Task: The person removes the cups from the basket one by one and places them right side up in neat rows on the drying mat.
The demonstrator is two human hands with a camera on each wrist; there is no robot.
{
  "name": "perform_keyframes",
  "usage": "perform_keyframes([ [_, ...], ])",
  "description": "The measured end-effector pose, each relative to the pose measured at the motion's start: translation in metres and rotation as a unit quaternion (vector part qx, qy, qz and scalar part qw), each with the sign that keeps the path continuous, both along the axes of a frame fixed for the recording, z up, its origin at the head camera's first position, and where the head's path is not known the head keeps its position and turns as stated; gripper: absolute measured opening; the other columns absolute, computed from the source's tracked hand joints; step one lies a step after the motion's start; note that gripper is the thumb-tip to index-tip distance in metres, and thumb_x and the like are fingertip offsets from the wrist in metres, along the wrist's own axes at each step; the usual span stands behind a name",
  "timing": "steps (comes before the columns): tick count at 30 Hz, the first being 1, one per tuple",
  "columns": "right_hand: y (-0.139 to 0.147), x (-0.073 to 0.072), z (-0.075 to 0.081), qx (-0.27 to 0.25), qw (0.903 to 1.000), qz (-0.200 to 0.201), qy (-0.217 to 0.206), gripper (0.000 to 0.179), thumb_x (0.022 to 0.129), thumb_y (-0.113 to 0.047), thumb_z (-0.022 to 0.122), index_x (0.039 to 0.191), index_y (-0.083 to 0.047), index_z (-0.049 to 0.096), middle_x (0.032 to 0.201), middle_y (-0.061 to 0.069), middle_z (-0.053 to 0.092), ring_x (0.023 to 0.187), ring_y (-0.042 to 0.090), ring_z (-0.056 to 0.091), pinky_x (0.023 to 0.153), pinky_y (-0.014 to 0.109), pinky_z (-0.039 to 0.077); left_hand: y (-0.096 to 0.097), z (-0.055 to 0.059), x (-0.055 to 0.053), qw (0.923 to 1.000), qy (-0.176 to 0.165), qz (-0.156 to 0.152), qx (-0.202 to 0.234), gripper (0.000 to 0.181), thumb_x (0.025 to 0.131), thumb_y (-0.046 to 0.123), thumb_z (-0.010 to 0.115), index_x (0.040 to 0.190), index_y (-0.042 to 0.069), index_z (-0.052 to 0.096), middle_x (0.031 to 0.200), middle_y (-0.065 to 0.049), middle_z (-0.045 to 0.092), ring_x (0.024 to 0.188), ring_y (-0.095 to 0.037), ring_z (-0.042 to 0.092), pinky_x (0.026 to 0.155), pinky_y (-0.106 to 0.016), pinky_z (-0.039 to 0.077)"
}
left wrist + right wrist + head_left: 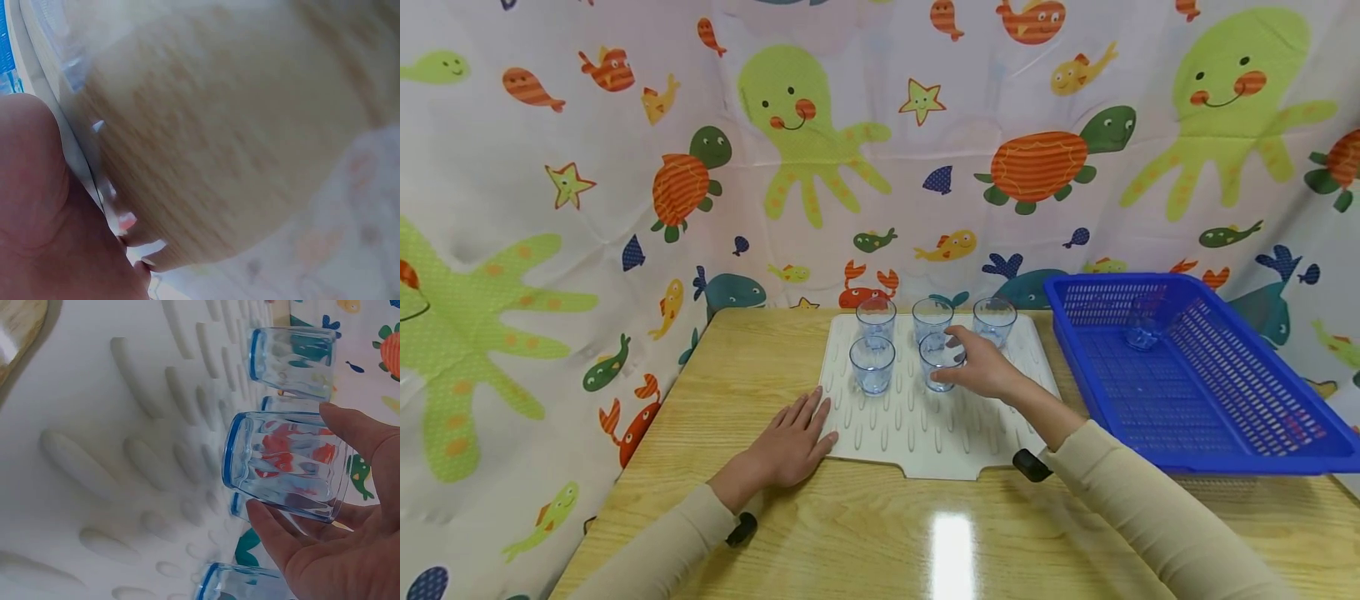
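My right hand (pixel 983 365) pinches a clear bluish drinking glass (pixel 934 357) at the front middle of a white ridged draining board (pixel 925 446). In the right wrist view the thumb is at one side of this glass (pixel 281 462), the fingers at the other, and its blue-tinted base faces the board. Beside it on the left is another glass (pixel 873 368). Behind them stand a left glass (pixel 876 317), a middle glass (pixel 932 315) and a right glass (pixel 995 318). My left hand (pixel 793 443) rests palm down, fingers extended, at the board's left edge.
To the right is a blue plastic basket (pixel 1180 400) with one glass (pixel 1142 335) in it. The board lies on a wooden table (pixel 850 533). A curtain (pixel 865 150) printed with sea animals hangs behind and on the left.
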State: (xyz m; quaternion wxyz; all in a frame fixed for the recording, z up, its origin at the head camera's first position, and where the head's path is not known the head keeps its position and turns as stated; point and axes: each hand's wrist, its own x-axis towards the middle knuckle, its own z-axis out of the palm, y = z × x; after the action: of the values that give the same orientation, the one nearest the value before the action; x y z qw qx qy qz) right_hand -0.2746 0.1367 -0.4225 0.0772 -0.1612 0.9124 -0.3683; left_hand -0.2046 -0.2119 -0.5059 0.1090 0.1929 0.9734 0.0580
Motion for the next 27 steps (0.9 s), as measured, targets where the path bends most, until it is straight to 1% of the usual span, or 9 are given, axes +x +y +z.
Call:
perform_keyframes([
  [3,-0.0021,-0.002,-0.0062,0.002,1.0,-0.004,-0.005,0.083,0.092,-0.031,0.078,0.157,-0.002,0.034,0.148,0.023,0.05,0.13,0.043,0.052,0.101,0.057,0.047,0.0008,0.0014,0.001,1.0,0.001,-0.003,0.005,0.071,0.11,0.053,0.026,0.166,0.013,0.01,0.173,-0.009,-0.002,0.158,-0.033,0.004,0.123,-0.057,0.013],
  [7,-0.0035,-0.0029,-0.0109,0.0,1.0,-0.002,0.0,0.083,0.092,-0.031,0.078,0.156,-0.001,0.034,0.147,0.025,0.05,0.128,0.043,0.053,0.1,0.056,0.048,0.0013,0.0024,0.0014,1.0,0.002,-0.004,0.007,0.071,0.111,0.054,0.026,0.166,0.012,0.009,0.172,-0.009,-0.002,0.158,-0.034,0.004,0.123,-0.057,0.013],
  [12,-0.0034,-0.0018,-0.0104,0.003,1.0,-0.003,0.008,0.082,0.093,-0.03,0.077,0.156,0.0,0.034,0.147,0.025,0.051,0.127,0.043,0.054,0.1,0.057,0.048,0.0007,0.0008,0.0,1.0,0.002,-0.004,0.004,0.071,0.11,0.055,0.024,0.166,0.013,0.008,0.173,-0.009,-0.004,0.158,-0.033,0.003,0.123,-0.057,0.013],
  [15,-0.0034,-0.0013,-0.0094,0.007,0.9999,-0.001,0.012,0.081,0.093,-0.03,0.077,0.155,0.0,0.035,0.146,0.025,0.052,0.126,0.043,0.055,0.099,0.056,0.048,-0.0001,-0.0012,-0.0012,1.0,-0.001,-0.001,-0.002,0.072,0.11,0.057,0.022,0.166,0.015,0.005,0.172,-0.007,-0.006,0.158,-0.032,0.001,0.124,-0.057,0.013],
  [19,-0.0047,-0.0022,-0.0095,0.013,0.9997,0.002,0.021,0.08,0.092,-0.03,0.078,0.154,0.002,0.037,0.144,0.025,0.054,0.123,0.042,0.057,0.097,0.055,0.05,-0.001,-0.003,-0.0013,1.0,0.003,-0.002,0.0,0.072,0.11,0.058,0.022,0.166,0.015,0.006,0.172,-0.006,-0.005,0.158,-0.032,0.002,0.123,-0.057,0.013],
  [24,-0.0065,-0.0029,-0.0105,0.012,0.9996,0.0,0.027,0.08,0.091,-0.029,0.08,0.153,0.002,0.04,0.142,0.025,0.055,0.121,0.042,0.059,0.095,0.054,0.052,-0.0003,-0.0013,0.0008,1.0,0.006,-0.002,0.006,0.072,0.11,0.056,0.023,0.166,0.014,0.008,0.173,-0.007,-0.003,0.158,-0.033,0.004,0.123,-0.058,0.013],
  [27,-0.0066,-0.0032,-0.0105,0.011,0.9995,-0.001,0.029,0.079,0.091,-0.029,0.08,0.152,0.001,0.041,0.141,0.026,0.056,0.121,0.042,0.059,0.094,0.054,0.052,-0.0001,-0.0012,0.0003,1.0,0.005,-0.003,0.006,0.072,0.11,0.057,0.023,0.166,0.014,0.007,0.173,-0.007,-0.004,0.158,-0.033,0.003,0.123,-0.058,0.013],
])
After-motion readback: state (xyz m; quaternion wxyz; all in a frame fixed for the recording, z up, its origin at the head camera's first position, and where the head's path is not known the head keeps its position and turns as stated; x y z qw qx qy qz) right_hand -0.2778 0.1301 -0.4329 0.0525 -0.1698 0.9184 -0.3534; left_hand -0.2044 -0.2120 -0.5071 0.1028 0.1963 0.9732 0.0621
